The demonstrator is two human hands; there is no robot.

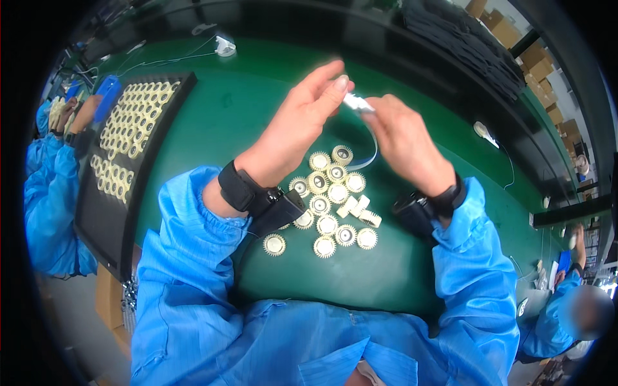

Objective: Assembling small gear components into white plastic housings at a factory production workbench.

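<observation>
Left hand (293,125) and right hand (402,138) both pinched shut on small white part (358,103), thin strip (372,145) dangling under fingers. Likely light, bendy; best held by ends.

Brown cardboard boxes (523,40) stacked far right

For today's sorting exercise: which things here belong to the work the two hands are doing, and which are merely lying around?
In the work:
- left hand and right hand, together holding a small white part
- loose cream gear wheels below them
- black tray of gear wheels

Lying about:
- white cable on the green table
- cardboard boxes
</observation>
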